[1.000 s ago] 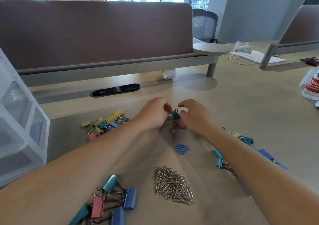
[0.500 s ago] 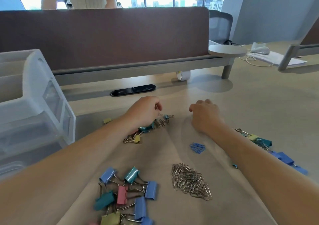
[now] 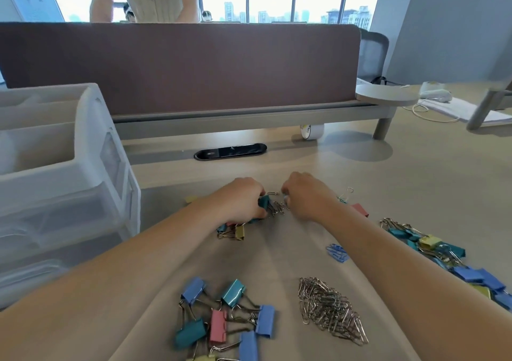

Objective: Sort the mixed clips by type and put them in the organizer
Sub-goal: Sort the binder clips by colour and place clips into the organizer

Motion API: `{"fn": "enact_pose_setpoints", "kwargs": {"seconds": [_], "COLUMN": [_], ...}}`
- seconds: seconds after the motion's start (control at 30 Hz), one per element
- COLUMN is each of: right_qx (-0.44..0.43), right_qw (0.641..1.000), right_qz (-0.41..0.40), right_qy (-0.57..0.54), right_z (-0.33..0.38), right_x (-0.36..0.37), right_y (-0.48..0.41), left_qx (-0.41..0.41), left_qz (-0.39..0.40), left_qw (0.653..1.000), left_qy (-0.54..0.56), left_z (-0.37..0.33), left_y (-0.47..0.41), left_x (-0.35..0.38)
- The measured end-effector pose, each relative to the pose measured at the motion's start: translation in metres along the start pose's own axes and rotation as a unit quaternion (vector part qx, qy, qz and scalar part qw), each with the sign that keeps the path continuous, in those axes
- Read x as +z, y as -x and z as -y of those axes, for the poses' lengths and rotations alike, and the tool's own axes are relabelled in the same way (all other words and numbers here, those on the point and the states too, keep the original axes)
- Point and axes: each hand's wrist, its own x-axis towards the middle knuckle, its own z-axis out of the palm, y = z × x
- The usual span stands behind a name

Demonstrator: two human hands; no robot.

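Binder clips (image 3: 227,319) lie just left of the silver paper clip pile (image 3: 332,310); blue paper clips (image 3: 336,252) beyond it. Farther beyond, your left hand (image 3: 241,200) grips a teal binder clip (image 3: 264,201). Your right hand (image 3: 307,197) is curled beside it, grip can't tell. Organizer (image 3: 83,164) is far left of the pile.

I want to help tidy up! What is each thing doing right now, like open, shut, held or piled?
Left hand: pinches the teal binder clip.
Right hand: fingers curled over the small clips; holding unclear.
Silver paper clips: one loose heap, untouched.
Blue paper clips: small bunch, lying apart.
Organizer: drawers look shut.
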Motion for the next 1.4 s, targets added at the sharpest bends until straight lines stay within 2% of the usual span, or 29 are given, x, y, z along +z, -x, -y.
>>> {"fn": "enact_pose_setpoints", "kwargs": {"seconds": [0.23,0.37,0.5,0.63,0.9,1.07,1.2,1.4], "right_qx": [0.007,0.024,0.042,0.053,0.029,0.017,0.047,0.098], "right_qw": [0.999,0.995,0.987,0.987,0.999,0.999,0.998,0.991], "right_qz": [0.001,-0.007,-0.044,-0.055,-0.03,-0.034,-0.039,-0.09], "right_qy": [-0.035,-0.095,-0.15,-0.138,-0.021,0.029,0.014,-0.029], "right_z": [0.0,-0.004,-0.012,-0.03,-0.063,-0.084,-0.098,-0.106], "right_x": [0.0,0.002,-0.003,-0.01,-0.007,-0.009,-0.013,-0.02], "right_y": [-0.006,-0.007,-0.001,0.016,0.049,0.066,0.073,0.079], "left_qx": [0.007,0.004,0.018,0.035,0.065,0.093,0.101,0.125], "left_qz": [-0.029,-0.052,-0.101,-0.151,-0.12,-0.065,-0.069,-0.054], "left_qw": [1.0,0.999,0.992,0.98,0.988,0.988,0.986,0.983], "left_qy": [0.003,0.015,0.071,0.122,0.069,0.107,0.114,0.124], "left_z": [0.005,0.007,0.008,-0.003,-0.061,-0.093,-0.113,-0.129], "left_y": [0.0,0.001,0.003,0.002,-0.011,-0.02,-0.028,-0.035], "left_x": [0.003,0.003,-0.004,-0.015,-0.001,0.014,0.022,0.028]}}
